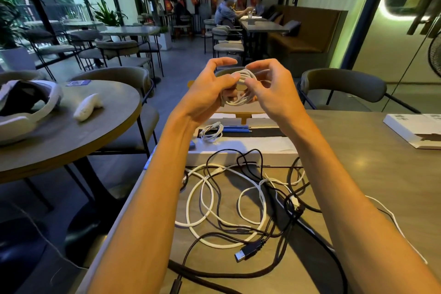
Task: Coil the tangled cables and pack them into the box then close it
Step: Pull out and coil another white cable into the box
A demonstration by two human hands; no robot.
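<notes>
Raised above the table, a small coil of white cable (243,88) sits between both hands. My left hand (210,88) grips the coil's left side, and my right hand (267,88) pinches its right side with thumb and fingertips. Below them lies the open white box (241,148); one coiled white cable (211,132) rests inside at its left end. In front of the box, a tangle of white and black cables (241,200) spreads over the table, with a black USB plug (248,251) near the front.
A round table (78,136) to the left carries a white headset (26,107) and a white controller (87,107). Another white box (415,128) lies at the right edge of my table. Chairs stand behind the table; people sit at a far table.
</notes>
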